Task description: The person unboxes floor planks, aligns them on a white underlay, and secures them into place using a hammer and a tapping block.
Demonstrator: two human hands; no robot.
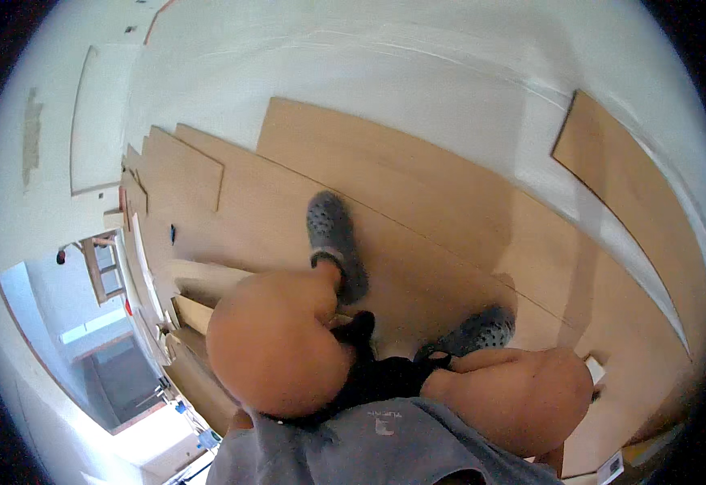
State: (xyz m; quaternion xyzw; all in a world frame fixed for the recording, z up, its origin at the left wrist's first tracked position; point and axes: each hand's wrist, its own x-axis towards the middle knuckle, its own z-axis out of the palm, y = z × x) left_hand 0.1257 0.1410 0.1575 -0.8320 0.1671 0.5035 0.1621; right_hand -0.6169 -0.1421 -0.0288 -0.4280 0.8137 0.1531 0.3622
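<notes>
Neither of my hands shows; what they hold, if anything, is hidden. I squat with both bare knees bent, grey clogs (333, 234) on my feet, over light-brown wood-look floor planks (418, 242). The planks lie edge to edge with stepped ends, on a whitish sheet (450, 105). By my right knee is a small white block (595, 369), partly covered by the leg. Something black (359, 327) hangs between my legs, perhaps the cloth of my shorts. Near the planks' left end lies a small dark, slim object (173, 234), too small to name.
A loose plank (628, 194) lies apart on the sheet at the right. Several boards (195, 311) lie left of my left knee. A pale wall (38, 218) with a doorway (86, 347) stands at the left, with small items along its foot.
</notes>
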